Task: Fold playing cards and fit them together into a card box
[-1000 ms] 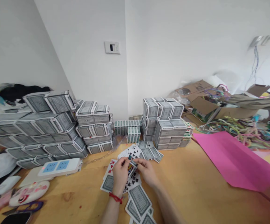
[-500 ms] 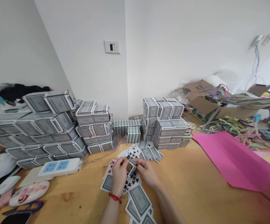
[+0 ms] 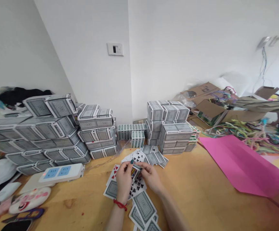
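Note:
My left hand [image 3: 124,179], with a red bracelet [image 3: 120,204] at the wrist, grips one side of a playing card [image 3: 135,172] that shows part of a coloured picture. The fingers of my right hand [image 3: 151,176] pinch the card's other side. How far the card is bent, and whether it is only one, I cannot tell. Under and around both hands lie loose playing cards: clubs [image 3: 137,156] face up beyond them, a hearts card [image 3: 114,173] to the left, and several face-down cards [image 3: 144,205] nearer to me.
Block-like stacks of folded grey cards [image 3: 57,128] stand at the left, with another stack [image 3: 175,134] right of centre. Between them sit small green-patterned blocks [image 3: 137,138]. A power strip [image 3: 61,172] lies left, pink paper [image 3: 242,166] right, before tangled coloured strands [image 3: 257,133].
Both hands stay in nearly the same place, still on the card. My right fingertips have shifted slightly up along its edge, and the card's angle looks a little different.

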`<move>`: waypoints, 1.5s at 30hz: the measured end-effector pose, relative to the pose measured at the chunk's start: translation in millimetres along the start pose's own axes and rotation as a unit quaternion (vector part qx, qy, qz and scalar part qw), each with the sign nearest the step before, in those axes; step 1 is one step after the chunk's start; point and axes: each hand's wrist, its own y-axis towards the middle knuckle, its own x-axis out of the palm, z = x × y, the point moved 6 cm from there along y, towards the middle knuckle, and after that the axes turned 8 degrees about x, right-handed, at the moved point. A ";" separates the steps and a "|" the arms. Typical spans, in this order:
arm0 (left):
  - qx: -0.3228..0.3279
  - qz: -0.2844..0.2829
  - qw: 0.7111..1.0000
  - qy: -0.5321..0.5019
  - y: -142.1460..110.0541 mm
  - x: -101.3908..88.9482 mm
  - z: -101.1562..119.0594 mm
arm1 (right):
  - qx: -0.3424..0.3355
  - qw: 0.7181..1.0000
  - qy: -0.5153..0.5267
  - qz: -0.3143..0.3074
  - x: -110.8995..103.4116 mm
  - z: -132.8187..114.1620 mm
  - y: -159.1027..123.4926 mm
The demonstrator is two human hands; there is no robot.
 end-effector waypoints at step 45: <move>-0.104 -0.205 0.963 -0.143 -1.7 23.4 -8.6 | -0.007 0.990 -0.012 0.143 -24.3 1.3 1.1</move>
